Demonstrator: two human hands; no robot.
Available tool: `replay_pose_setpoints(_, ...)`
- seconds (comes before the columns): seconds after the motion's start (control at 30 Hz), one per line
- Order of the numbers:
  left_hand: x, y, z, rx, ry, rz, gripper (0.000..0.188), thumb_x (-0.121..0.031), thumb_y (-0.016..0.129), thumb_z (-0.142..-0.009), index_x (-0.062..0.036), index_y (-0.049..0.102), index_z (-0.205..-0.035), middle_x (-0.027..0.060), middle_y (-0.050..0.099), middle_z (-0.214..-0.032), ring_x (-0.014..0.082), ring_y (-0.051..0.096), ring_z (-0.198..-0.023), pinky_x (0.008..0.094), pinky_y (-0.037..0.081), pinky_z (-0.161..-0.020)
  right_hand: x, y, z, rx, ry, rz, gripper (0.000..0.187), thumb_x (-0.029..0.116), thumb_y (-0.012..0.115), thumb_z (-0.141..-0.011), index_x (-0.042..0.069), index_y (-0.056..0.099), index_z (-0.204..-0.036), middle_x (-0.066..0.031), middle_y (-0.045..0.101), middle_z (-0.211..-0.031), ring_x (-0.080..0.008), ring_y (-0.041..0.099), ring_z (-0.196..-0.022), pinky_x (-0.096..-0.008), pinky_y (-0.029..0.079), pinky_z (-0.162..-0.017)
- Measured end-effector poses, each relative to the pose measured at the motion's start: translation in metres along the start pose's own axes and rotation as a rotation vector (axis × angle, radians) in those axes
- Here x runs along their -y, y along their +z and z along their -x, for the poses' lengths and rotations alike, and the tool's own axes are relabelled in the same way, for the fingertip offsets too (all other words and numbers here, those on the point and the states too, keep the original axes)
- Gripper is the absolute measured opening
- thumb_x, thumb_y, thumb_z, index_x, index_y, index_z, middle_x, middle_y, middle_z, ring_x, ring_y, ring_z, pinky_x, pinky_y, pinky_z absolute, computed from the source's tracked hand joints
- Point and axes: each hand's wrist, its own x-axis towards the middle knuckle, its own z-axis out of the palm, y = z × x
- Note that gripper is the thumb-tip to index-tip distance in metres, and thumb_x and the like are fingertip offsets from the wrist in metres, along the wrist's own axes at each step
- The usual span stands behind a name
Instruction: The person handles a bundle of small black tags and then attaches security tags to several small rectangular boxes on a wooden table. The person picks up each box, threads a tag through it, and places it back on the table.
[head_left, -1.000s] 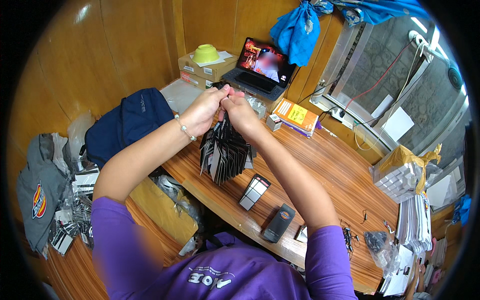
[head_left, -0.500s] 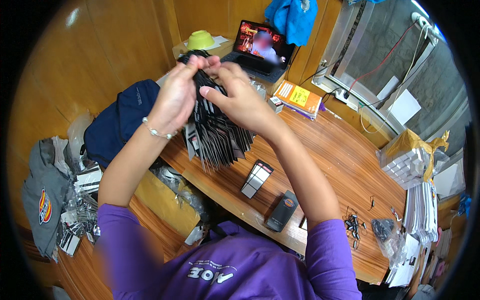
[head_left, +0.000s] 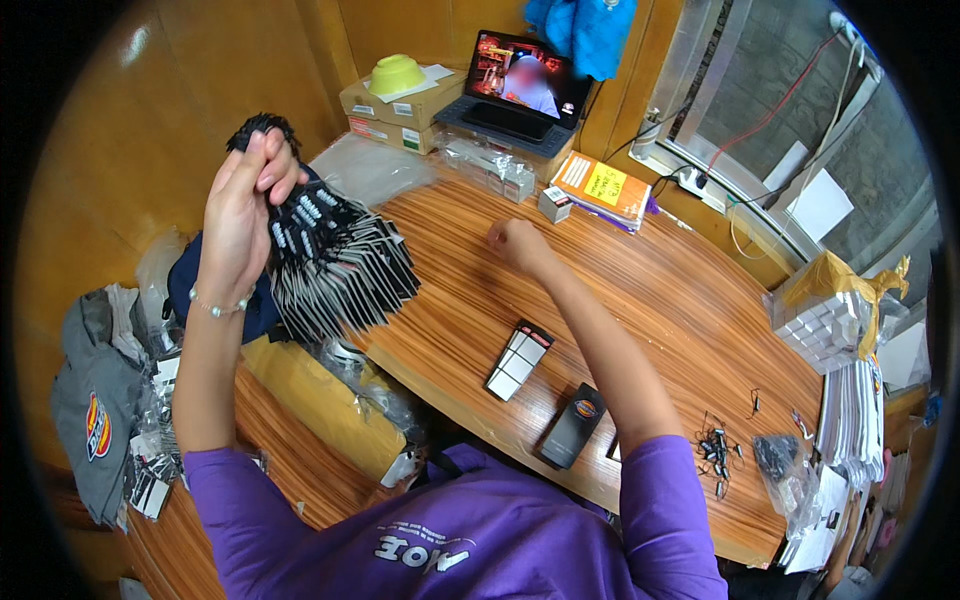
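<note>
My left hand is raised at the left, its fingers closed round the black cord ends of a thick bundle of hang tags. The tags hang below the hand, fanned out with their pale edges showing. My right hand is apart from the bundle, over the middle of the table, with curled fingers; whether anything is in them is hidden. Nearer to me on the table lie a small stack of tags with white panels and a black tag stack with a coloured emblem.
Loose black tag cords lie on the table's right, near a plastic bag and a wrapped block of small white boxes. A laptop, cardboard boxes and an orange notebook are at the back. A grey garment lies left.
The tag bundle has moved left with my left hand, away from the middle. My right hand has let go of the bundle and drawn back to the right and lower.
</note>
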Motion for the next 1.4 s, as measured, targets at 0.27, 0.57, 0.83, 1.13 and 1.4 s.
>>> replay_pose_setpoints(0.27, -0.003, -0.006, 0.045, -0.111, -0.056, 0.061, 0.025, -0.026, 0.034, -0.097, -0.009, 0.041, -0.08, -0.0071, 0.028, -0.06, 0.0043, 0.03, -0.053, 0.0236, 0.037, -0.068, 0.018, 0.065, -0.033, 0.001, -0.147, -0.086, 0.015, 0.006, 0.053, -0.074, 0.006, 0.065, -0.084, -0.017, 0.063, -0.086, -0.0321, 0.061, -0.083, -0.0401, 0.049, -0.07)
replay_pose_setpoints(0.57, 0.019, 0.015, 0.058, -0.123, -0.051, 0.251, 0.028, -0.03, 0.036, -0.096, -0.0099, 0.04, -0.077, -0.0064, 0.028, -0.059, 0.0061, 0.031, -0.054, 0.0249, 0.036, -0.068, 0.039, 0.112, -0.024, -0.049, 0.01, 0.186, 0.017, 0.007, 0.049, -0.077, -0.002, 0.059, -0.089, -0.0214, 0.058, -0.092, -0.0323, 0.059, -0.082, -0.0399, 0.048, -0.075)
replay_pose_setpoints(0.83, 0.045, 0.087, 0.011, 0.083, -0.047, 0.372, 0.027, -0.028, 0.035, -0.096, -0.0093, 0.039, -0.077, -0.0064, 0.028, -0.06, 0.0062, 0.031, -0.055, 0.0254, 0.036, -0.068, 0.005, -0.057, 0.035, -0.361, -0.059, -0.303, 0.004, 0.005, 0.057, -0.079, 0.001, 0.056, -0.077, -0.0116, 0.058, -0.068, -0.0227, 0.055, -0.062, -0.0333, 0.045, -0.059)
replay_pose_setpoints(1.13, 0.084, 0.225, -0.035, 0.384, -0.063, 0.369, 0.029, -0.028, 0.043, -0.094, -0.0055, 0.045, -0.076, -0.0041, 0.035, -0.061, 0.0062, 0.034, -0.056, 0.0206, 0.032, -0.059, 0.023, -0.207, 0.183, -0.529, 0.149, -0.748, 0.018, 0.001, 0.061, -0.079, -0.004, 0.059, -0.096, -0.0054, 0.063, -0.078, -0.0095, 0.058, -0.07, -0.0224, 0.048, -0.067)
replay_pose_setpoints(1.4, 0.139, 0.323, -0.052, 0.72, -0.262, 0.455, 0.023, -0.025, 0.043, -0.094, -0.0079, 0.045, -0.078, -0.0051, 0.036, -0.062, 0.0058, 0.036, -0.056, 0.02, 0.033, -0.053, -0.013, -0.218, 0.215, -0.718, 0.171, -0.547, 0.008, -0.001, 0.062, -0.077, 0.0, 0.062, -0.085, -0.0005, 0.06, -0.073, -0.0052, 0.053, -0.066, -0.0194, 0.044, -0.062)
